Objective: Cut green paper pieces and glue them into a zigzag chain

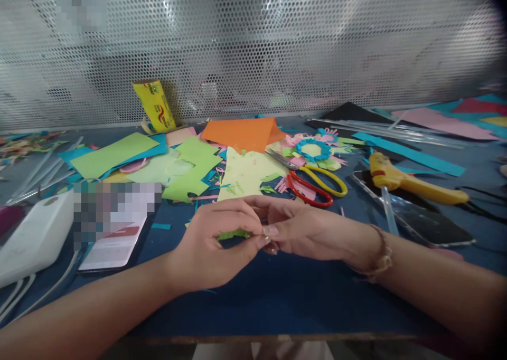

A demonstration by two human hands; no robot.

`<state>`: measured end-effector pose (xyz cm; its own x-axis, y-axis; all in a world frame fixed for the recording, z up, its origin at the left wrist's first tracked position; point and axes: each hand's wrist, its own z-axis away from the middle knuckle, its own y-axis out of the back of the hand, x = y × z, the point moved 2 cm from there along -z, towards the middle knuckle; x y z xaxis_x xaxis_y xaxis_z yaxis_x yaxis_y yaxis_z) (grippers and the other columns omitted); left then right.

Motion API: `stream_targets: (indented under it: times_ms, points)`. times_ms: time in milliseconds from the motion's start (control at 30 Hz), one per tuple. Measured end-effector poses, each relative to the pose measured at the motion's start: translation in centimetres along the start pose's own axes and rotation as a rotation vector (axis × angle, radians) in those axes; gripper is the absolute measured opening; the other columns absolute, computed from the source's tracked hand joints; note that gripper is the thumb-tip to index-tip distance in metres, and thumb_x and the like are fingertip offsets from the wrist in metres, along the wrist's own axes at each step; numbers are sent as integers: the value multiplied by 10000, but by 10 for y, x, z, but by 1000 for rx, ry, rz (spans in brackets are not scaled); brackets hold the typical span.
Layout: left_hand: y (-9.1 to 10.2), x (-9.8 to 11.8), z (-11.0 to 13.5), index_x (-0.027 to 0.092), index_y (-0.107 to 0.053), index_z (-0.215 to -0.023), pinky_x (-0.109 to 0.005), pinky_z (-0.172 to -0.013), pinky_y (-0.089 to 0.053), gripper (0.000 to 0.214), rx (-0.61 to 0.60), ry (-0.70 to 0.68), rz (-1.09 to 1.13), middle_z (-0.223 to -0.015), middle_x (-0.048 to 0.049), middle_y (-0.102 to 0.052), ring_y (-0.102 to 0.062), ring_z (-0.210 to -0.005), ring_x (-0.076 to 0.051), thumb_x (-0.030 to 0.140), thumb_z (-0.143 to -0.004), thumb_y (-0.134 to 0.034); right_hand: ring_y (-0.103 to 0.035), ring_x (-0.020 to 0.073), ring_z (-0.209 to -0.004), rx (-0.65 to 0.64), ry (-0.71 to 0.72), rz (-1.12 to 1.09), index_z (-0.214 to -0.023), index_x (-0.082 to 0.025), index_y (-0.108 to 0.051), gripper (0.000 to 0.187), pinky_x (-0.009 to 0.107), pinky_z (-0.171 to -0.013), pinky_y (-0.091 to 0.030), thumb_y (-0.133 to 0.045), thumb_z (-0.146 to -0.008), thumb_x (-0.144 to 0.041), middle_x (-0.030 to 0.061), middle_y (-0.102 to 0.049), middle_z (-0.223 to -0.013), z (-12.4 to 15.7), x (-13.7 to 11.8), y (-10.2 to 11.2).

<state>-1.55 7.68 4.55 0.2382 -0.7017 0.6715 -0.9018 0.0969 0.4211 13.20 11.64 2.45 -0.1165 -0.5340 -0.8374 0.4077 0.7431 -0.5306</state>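
My left hand point(217, 241) and my right hand point(312, 230) meet over the front of the table, thumbs and fingers pinched together at the tips. A strip of green paper point(234, 235) with a fringed edge shows through the loop of my left fingers; most of it is hidden by the hands. Just beyond them are a sheet of pale yellow paper point(241, 172) and scissors point(312, 183) with one red and one yellow handle, lying with the blades partly open. A blue ring-shaped paper flower with a pale centre point(312, 150) rests behind the scissors.
A yellow glue gun point(415, 185) lies at the right by a dark phone point(431, 225). At the left are a lit phone point(114, 249) and a white power strip point(39, 233) with cables. Coloured paper, orange card point(237, 132), a yellow box point(156, 106) and glue sticks point(388, 128) lie behind.
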Motion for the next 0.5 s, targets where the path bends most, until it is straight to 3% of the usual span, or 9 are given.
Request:
stream_targets:
  times_ms: [267, 400, 500]
  points:
    - [1, -1, -3, 161, -653, -668, -252, -630, -511, 81, -26, 178, 109, -674, -47, -660, -606, -631, -128, 103, -714, -622, -495, 60, -760, 42, -9, 47, -1190, -244, -523, 444, 176, -631, -399, -651, -767, -200, 33, -518, -1069, 2, 0, 1]
    - [1, -1, 0, 162, -671, -705, -257, -658, -511, 78, 20, 123, 60, -702, -47, -671, -615, -650, -127, 94, -720, -634, -487, 58, -740, 57, 8, 101, -1180, -231, -521, 434, 179, -610, -389, -654, -767, -235, 34, -518, -1058, 3, -2, -1]
    - [2, 1, 1, 164, -673, -716, -254, -645, -505, 104, 11, 109, 21, -696, -45, -669, -610, -652, -127, 74, -723, -621, -506, 74, -780, 138, 60, 159, -1194, -228, -503, 472, 193, -640, -401, -665, -750, -215, 32, -536, -1015, 3, -3, 0]
